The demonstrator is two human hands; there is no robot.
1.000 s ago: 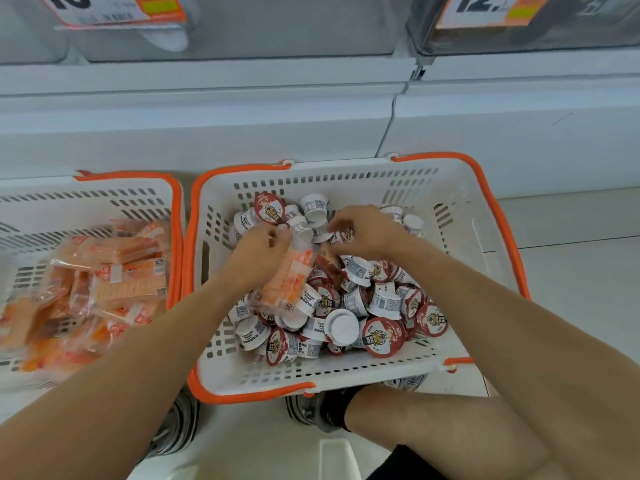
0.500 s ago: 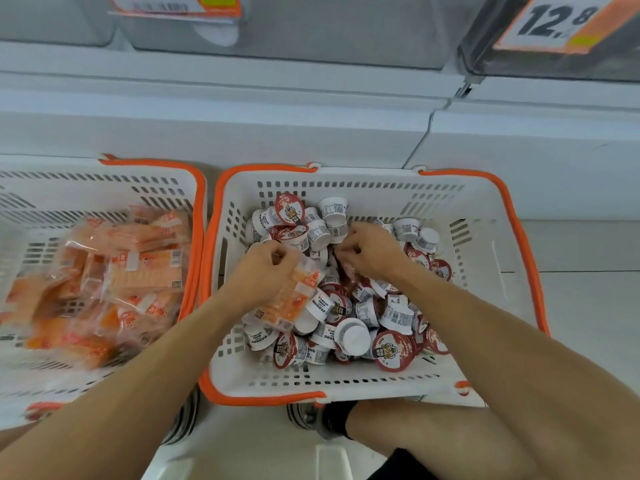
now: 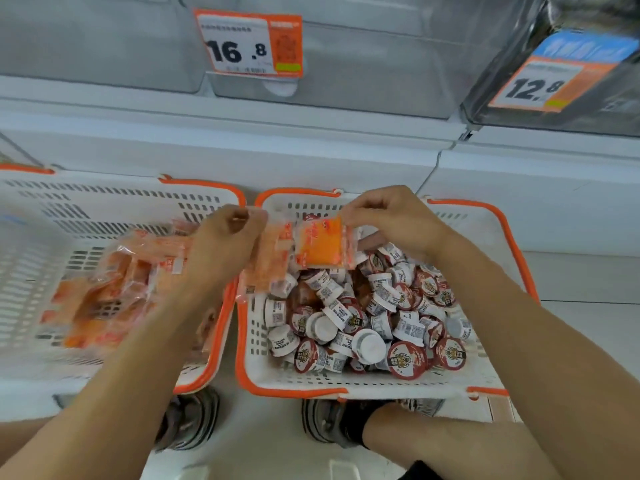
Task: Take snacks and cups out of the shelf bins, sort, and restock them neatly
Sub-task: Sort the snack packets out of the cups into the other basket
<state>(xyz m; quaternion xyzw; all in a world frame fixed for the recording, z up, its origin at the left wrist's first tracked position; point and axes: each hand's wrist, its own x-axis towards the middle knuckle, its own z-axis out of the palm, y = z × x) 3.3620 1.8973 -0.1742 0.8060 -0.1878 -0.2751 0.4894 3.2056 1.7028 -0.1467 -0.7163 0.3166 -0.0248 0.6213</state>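
Snacks: one packet (image 3: pixel 323 244) pinched by the right hand (image 3: pixel 391 220); the left hand (image 3: pixel 225 247) grips several more (image 3: pixel 268 265), both above two baskets (image 3: pixel 498 237).

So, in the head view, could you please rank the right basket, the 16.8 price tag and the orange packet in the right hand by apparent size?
1. right basket
2. 16.8 price tag
3. orange packet; nearer the camera, so the last two are unsure.
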